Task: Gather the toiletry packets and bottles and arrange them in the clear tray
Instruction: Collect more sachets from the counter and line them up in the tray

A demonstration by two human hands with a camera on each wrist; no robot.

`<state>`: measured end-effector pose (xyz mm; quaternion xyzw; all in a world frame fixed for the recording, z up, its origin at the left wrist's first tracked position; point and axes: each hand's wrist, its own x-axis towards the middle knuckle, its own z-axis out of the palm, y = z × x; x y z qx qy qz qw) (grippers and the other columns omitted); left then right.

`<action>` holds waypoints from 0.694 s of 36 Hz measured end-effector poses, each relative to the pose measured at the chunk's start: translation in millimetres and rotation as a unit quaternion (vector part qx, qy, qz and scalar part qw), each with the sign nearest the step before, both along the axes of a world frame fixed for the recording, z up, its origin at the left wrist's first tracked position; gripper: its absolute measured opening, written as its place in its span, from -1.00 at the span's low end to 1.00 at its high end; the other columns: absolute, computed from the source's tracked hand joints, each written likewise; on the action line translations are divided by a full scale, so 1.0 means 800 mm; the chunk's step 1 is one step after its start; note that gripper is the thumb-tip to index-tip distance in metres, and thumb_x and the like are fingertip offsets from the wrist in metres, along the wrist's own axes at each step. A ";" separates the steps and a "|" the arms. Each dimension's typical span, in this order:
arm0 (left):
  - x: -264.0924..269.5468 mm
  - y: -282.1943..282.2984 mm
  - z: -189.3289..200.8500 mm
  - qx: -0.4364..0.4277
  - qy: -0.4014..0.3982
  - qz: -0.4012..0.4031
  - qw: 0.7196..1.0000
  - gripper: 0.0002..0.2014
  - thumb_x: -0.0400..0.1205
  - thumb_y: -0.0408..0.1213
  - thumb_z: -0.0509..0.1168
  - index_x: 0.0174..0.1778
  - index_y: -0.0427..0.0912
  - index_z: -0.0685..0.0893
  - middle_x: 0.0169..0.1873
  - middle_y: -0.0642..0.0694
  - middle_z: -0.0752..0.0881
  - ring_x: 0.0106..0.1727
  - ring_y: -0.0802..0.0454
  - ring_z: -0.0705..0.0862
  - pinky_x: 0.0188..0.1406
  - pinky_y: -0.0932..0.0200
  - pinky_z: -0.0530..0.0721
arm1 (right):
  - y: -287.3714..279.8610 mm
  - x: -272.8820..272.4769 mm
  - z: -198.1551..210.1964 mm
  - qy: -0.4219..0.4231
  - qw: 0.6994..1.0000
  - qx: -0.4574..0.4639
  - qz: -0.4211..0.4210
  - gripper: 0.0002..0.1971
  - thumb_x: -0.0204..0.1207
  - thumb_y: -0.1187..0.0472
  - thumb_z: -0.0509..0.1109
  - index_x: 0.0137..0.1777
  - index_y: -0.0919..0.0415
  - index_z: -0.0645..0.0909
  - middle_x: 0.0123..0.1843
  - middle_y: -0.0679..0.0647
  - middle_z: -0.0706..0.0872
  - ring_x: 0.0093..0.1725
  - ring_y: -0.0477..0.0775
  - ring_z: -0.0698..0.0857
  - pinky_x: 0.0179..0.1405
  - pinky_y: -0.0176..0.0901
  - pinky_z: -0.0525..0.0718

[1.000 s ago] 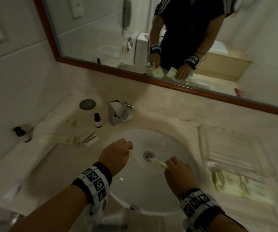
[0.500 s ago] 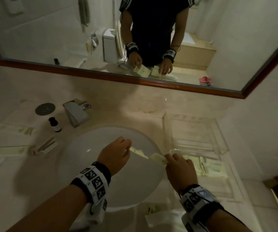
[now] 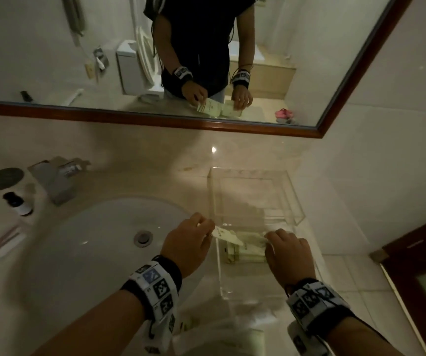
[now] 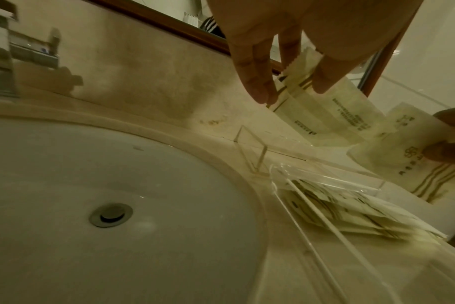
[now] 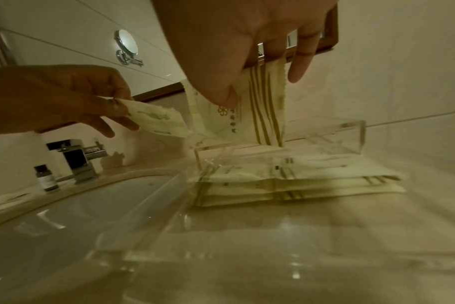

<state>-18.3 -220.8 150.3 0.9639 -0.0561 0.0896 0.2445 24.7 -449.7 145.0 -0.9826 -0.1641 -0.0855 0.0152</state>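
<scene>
Packets of pale toiletries lie stacked (image 5: 294, 183) inside the clear tray (image 3: 297, 217) at the centre right of the head view, beside the sink basin (image 3: 99, 242). Left hand (image 3: 186, 246) pinches one striped packet (image 4: 333, 107) by its end, just over the tray's left wall. Right hand (image 3: 287, 255) pinches a second packet (image 5: 244, 121) hanging above the stack. At the left edge, a small dark-capped bottle (image 3: 18, 204) stands near the faucet (image 3: 52, 181).
</scene>
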 end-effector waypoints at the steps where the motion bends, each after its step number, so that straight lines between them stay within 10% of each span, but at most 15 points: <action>1: 0.003 -0.008 -0.003 0.004 0.002 -0.002 1.000 -0.95 0.64 -0.25 0.21 -0.06 -0.09 0.56 -0.04 -0.04 0.59 -0.17 0.00 0.61 -0.41 0.26 0.55 | -0.008 0.004 -0.002 -0.004 1.000 -0.003 -0.001 -0.73 0.10 0.25 0.60 -0.21 0.03 0.66 -0.27 -0.01 0.72 -0.34 0.16 0.70 -0.38 -0.03 0.60; 25: 0.047 -0.096 -0.063 0.042 0.072 0.023 0.996 -0.85 0.57 -0.32 0.20 0.01 -0.10 0.60 0.04 -0.07 0.63 -0.03 -0.13 0.62 -0.20 0.07 0.62 | -0.081 0.083 -0.045 -0.011 1.000 0.003 0.001 -0.72 0.14 0.34 0.55 -0.18 0.15 0.57 -0.32 0.05 0.67 -0.36 0.20 0.65 -0.36 -0.02 0.57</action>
